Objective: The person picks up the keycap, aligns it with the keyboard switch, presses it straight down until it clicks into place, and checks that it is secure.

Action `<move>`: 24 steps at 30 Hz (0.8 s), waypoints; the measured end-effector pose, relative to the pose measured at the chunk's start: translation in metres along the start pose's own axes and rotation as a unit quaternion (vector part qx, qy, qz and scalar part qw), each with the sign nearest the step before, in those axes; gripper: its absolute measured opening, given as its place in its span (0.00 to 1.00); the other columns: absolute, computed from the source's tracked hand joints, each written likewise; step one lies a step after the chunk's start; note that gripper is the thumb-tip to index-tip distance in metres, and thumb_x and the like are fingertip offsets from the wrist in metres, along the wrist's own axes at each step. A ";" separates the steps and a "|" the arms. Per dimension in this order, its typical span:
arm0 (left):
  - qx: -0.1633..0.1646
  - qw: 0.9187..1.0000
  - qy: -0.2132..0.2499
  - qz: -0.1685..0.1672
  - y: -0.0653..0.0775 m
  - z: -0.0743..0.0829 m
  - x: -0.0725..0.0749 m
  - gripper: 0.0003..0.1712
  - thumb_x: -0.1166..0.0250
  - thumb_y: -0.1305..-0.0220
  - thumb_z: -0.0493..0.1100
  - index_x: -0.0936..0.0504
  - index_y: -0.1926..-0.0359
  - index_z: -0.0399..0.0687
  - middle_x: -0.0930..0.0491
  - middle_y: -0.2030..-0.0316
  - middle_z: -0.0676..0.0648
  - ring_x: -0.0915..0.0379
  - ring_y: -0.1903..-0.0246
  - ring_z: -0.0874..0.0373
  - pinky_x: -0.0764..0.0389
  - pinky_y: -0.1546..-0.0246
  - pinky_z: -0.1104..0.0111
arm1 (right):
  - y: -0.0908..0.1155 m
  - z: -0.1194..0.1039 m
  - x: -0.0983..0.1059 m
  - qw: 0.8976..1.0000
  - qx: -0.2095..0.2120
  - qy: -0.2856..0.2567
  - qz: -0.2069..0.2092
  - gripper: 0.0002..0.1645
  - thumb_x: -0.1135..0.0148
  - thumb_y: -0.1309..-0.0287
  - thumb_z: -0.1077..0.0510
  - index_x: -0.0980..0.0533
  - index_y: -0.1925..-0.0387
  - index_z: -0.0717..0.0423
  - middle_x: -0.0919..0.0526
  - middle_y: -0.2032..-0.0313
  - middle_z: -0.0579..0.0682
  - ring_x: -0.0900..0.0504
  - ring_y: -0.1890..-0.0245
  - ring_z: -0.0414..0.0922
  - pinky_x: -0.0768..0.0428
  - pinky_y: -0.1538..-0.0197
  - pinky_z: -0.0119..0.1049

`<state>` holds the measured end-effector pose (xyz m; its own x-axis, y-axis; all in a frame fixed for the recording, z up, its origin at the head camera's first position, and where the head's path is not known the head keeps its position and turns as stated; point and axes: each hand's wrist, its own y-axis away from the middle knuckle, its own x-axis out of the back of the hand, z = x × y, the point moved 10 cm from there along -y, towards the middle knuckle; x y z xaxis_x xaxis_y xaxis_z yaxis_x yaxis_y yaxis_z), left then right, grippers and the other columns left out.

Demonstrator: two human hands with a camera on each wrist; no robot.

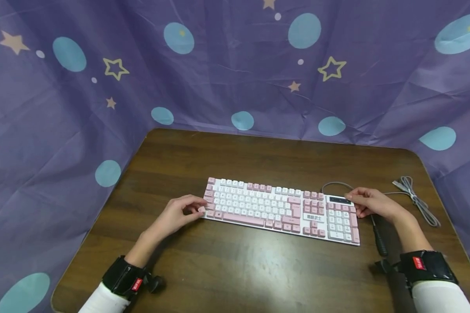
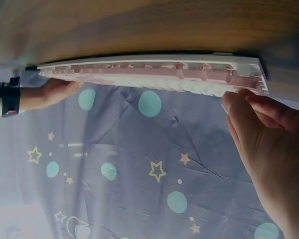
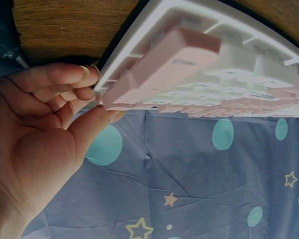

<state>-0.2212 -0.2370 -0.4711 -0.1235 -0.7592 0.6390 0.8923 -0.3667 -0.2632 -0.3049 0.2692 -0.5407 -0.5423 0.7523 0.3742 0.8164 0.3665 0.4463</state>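
A full-size pink and white keyboard (image 1: 254, 221) lies on the wooden table, keys up. At its near left corner my left hand (image 1: 178, 213) has thumb and fingertips together; a small pale block, a keycap or part of the corner, shows at the fingertips. In the left wrist view that thumb (image 2: 239, 117) partly covers the left end. My right hand (image 1: 372, 202) grips the far right corner, beside a dark panel (image 1: 340, 200). The right wrist view shows that thumb (image 3: 92, 124) over the corner keys and curled fingers (image 3: 65, 74) at the side edge.
A grey cable (image 1: 419, 200) runs from behind the keyboard to a tied bundle on the right. A black-handled tool (image 1: 380, 241) lies near my right wrist. Behind the table hangs a purple curtain (image 1: 227, 78) with stars and blue spots.
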 end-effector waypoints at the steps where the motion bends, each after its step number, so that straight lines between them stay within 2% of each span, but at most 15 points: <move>1: 0.001 1.000 -0.003 0.000 0.000 -0.001 0.000 0.16 0.29 0.48 0.38 0.18 0.57 0.48 0.19 0.64 0.53 0.24 0.69 0.63 0.22 0.69 0.72 | 0.000 0.000 0.000 1.000 0.000 0.000 0.000 0.29 0.48 0.34 0.47 0.36 0.48 0.69 0.28 0.75 0.50 0.25 0.76 0.41 0.21 0.70 0.37; 4: -0.005 1.000 -0.025 0.000 -0.001 -0.001 0.000 0.14 0.29 0.48 0.39 0.18 0.59 0.49 0.20 0.66 0.53 0.24 0.69 0.64 0.22 0.70 0.72 | 0.000 0.000 0.001 1.000 -0.001 0.001 0.000 0.29 0.48 0.34 0.46 0.36 0.48 0.69 0.27 0.75 0.50 0.24 0.76 0.41 0.21 0.70 0.37; 8: -0.034 0.998 -0.059 -0.012 0.000 0.003 -0.002 0.12 0.30 0.47 0.38 0.16 0.59 0.49 0.19 0.63 0.54 0.24 0.67 0.64 0.22 0.67 0.71 | 0.001 -0.001 0.002 1.000 0.001 0.006 0.003 0.29 0.49 0.34 0.46 0.36 0.48 0.69 0.27 0.75 0.50 0.24 0.76 0.41 0.20 0.70 0.37; 11: -0.051 0.996 -0.071 -0.008 0.002 0.003 -0.001 0.12 0.29 0.48 0.38 0.15 0.60 0.49 0.19 0.62 0.55 0.24 0.65 0.63 0.23 0.65 0.72 | 0.001 -0.001 0.003 1.000 -0.002 0.008 0.007 0.29 0.48 0.34 0.46 0.36 0.48 0.68 0.27 0.75 0.50 0.24 0.76 0.41 0.20 0.70 0.37; 16: -0.063 0.995 -0.071 0.003 0.004 0.001 0.002 0.12 0.29 0.48 0.38 0.15 0.60 0.50 0.19 0.63 0.56 0.23 0.62 0.62 0.24 0.60 0.74 | 0.001 -0.003 0.003 1.000 -0.002 0.009 0.005 0.30 0.48 0.34 0.46 0.36 0.47 0.69 0.27 0.75 0.51 0.24 0.76 0.41 0.20 0.70 0.37; 19: -0.065 0.995 -0.071 -0.005 0.004 0.000 0.000 0.12 0.30 0.47 0.38 0.15 0.59 0.51 0.19 0.61 0.57 0.24 0.59 0.63 0.26 0.57 0.74 | 0.000 -0.004 0.002 1.000 0.000 0.008 0.004 0.29 0.49 0.34 0.47 0.36 0.47 0.70 0.27 0.75 0.51 0.24 0.76 0.41 0.21 0.70 0.37; 24: -0.069 0.994 -0.082 -0.011 0.005 -0.001 -0.002 0.11 0.30 0.47 0.38 0.14 0.60 0.52 0.21 0.63 0.58 0.25 0.61 0.65 0.26 0.60 0.76 | 0.001 -0.005 0.001 1.000 0.003 0.005 0.003 0.29 0.48 0.34 0.47 0.36 0.47 0.70 0.27 0.75 0.51 0.24 0.76 0.41 0.21 0.70 0.37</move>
<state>-0.2166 -0.2376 -0.4747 -0.0595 -0.6567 0.7518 0.8213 -0.4603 -0.3370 -0.3053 0.2673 -0.5360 -0.5397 0.7490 0.3845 0.8205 0.3657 0.4393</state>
